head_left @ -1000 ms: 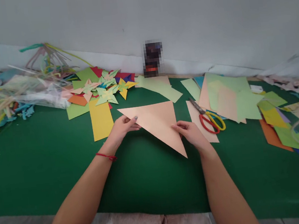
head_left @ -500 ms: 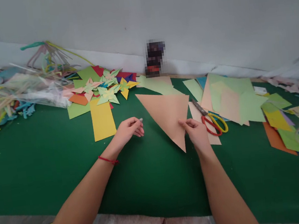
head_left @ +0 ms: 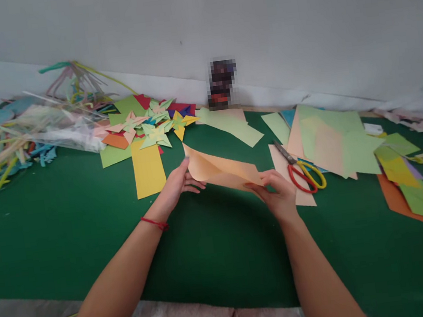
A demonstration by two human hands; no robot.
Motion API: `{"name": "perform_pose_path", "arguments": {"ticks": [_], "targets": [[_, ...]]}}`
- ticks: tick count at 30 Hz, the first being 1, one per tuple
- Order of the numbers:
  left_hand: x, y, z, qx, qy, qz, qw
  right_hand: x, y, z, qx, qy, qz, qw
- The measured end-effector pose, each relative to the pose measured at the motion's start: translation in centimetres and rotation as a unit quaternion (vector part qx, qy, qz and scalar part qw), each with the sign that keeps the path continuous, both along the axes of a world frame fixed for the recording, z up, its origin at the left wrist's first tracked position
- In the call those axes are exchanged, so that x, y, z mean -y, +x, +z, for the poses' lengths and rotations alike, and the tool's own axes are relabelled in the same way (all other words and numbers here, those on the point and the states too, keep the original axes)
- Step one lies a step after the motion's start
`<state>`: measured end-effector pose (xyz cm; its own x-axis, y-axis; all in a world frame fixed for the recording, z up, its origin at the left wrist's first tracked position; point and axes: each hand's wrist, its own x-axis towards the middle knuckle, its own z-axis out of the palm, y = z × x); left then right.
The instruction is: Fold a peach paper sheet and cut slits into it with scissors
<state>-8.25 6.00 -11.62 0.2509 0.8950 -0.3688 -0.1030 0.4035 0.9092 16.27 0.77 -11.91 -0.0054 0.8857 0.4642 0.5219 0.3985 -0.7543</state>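
Note:
A folded sheet of peach paper [head_left: 222, 166] is held up over the green table, bowed along its length with a raised corner at the left. My right hand [head_left: 275, 192] pinches its right end between thumb and fingers. At the left end, my left hand [head_left: 179, 180] has its thumb against the paper's edge and its fingers underneath. Scissors [head_left: 301, 168] with one red and one yellow handle lie just right of my right hand, partly over a pale peach strip [head_left: 303, 197]. A yellow paper rectangle [head_left: 149, 168] lies beside my left hand.
Folded paper stars [head_left: 156, 134] are heaped at the back left, near a tangle of coloured strips and clear plastic [head_left: 73, 137]. Green and peach sheets [head_left: 361, 153] lie at the right, with coloured paper pieces [head_left: 402, 171] beyond. A blurred-out object [head_left: 221, 85] leans against the wall.
My left hand has moved up and taken hold of the peach paper's left end. The paper has turned from a flat-facing triangle to a bowed, narrower shape.

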Motion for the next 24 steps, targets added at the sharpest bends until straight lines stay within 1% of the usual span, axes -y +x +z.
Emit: {"name": "perform_pose_path", "arguments": {"ticks": [2, 4, 8, 10, 13, 16, 18, 21, 24], "targets": [[0.0, 0.0, 0.0, -0.009, 0.011, -0.015, 1.0, 0.0, 0.0, 0.0, -0.007, -0.01, -0.002, 1.0], [0.0, -0.2, 0.0, -0.022, 0.031, -0.032, 0.999, 0.0, 0.0, 0.0, -0.024, -0.033, -0.023, 0.999], [-0.1, -1.1, 0.0, -0.061, 0.072, -0.059, 0.994, -0.5, 0.6, -0.5, -0.072, -0.076, -0.128, 0.986], [-0.2, -1.6, 0.1, -0.077, 0.084, -0.088, 0.99, -0.8, 1.0, -0.6, -0.102, -0.096, -0.154, 0.978], [-0.2, -2.3, 0.1, -0.1, 0.085, -0.132, 0.983, -1.2, 1.3, -0.8, -0.151, -0.149, -0.129, 0.969], [-0.2, -2.5, 0.1, -0.12, 0.084, -0.14, 0.979, -1.4, 1.5, -0.9, -0.199, -0.198, -0.088, 0.956], [-0.2, -2.4, 0.0, -0.119, 0.078, -0.133, 0.981, -1.5, 1.5, -0.9, -0.224, -0.205, -0.071, 0.95], [-0.1, -2.2, 0.1, -0.121, 0.058, -0.129, 0.982, -1.6, 1.6, -1.1, -0.237, -0.202, -0.064, 0.948], [0.0, -2.0, 0.3, -0.142, 0.044, -0.166, 0.975, -1.7, 1.7, -1.2, -0.242, -0.201, -0.066, 0.947]]}}
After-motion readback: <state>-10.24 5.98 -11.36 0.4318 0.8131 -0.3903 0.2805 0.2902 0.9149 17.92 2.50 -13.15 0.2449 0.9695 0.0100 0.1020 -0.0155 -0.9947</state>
